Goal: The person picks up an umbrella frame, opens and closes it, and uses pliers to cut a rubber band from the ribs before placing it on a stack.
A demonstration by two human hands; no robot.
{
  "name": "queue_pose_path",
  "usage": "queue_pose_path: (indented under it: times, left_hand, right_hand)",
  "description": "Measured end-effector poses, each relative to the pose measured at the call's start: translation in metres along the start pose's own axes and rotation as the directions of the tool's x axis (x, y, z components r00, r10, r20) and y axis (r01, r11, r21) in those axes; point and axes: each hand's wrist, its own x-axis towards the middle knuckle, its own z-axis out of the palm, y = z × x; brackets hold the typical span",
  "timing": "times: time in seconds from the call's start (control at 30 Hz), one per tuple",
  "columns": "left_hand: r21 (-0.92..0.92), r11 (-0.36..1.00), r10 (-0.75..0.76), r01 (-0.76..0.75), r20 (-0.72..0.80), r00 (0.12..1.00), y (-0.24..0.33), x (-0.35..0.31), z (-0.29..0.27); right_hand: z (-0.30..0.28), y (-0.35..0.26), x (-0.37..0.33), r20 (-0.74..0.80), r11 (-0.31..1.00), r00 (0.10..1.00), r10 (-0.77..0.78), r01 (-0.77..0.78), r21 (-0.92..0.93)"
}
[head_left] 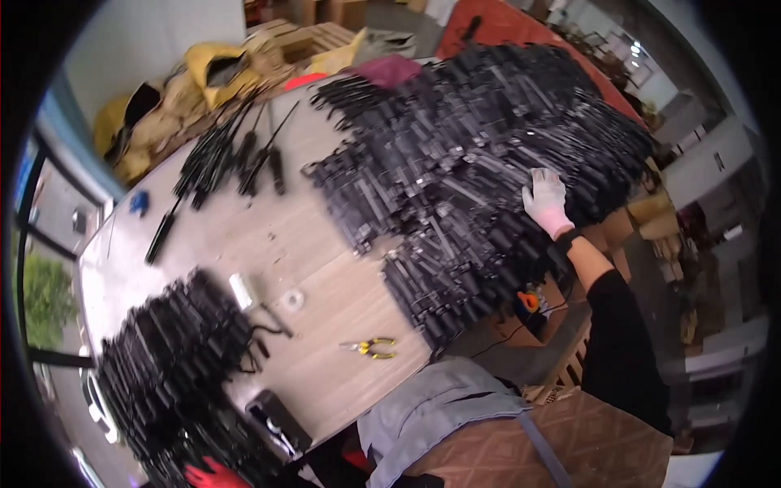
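Note:
My right hand [546, 200], in a white glove with a pink cuff, lies palm down on a wide heap of black tube-shaped pieces [455, 175]. Its fingers are stretched out and its thumb stands apart; no piece shows in its grip. At the lower left edge my left hand [216, 474], in a red glove, rests over a second stack of similar black pieces [175, 342]. The frame cuts this hand off; the fingers that show look spread. What lies under its palm is hidden.
Yellow-handled pliers [370, 348] lie near the table's front edge. A white roll [242, 291], a ring of tape [294, 300] and a black box-like object [278, 420] sit by the left stack. Thin black rods with handles [220, 154] lie farther back. Sacks [215, 73] stand behind the table.

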Motion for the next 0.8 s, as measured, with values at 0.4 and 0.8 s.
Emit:
queue_pose_path:
  times: [0.4, 0.8]
  left_hand:
    - [-0.932, 0.146, 0.912, 0.333, 0.257, 0.319, 0.382, -0.136, -0.156]
    - [-0.915, 0.117, 0.991, 0.386, 0.084, -0.101, 0.468, -0.084, -0.292]
  right_hand:
    - [0.019, 0.069, 0.038, 0.622, 0.991, 0.775, -0.115, 0.137, 0.012]
    - [-0.084, 0.11, 0.019, 0.421, 0.986, 0.892, -0.161, 0.161, 0.035]
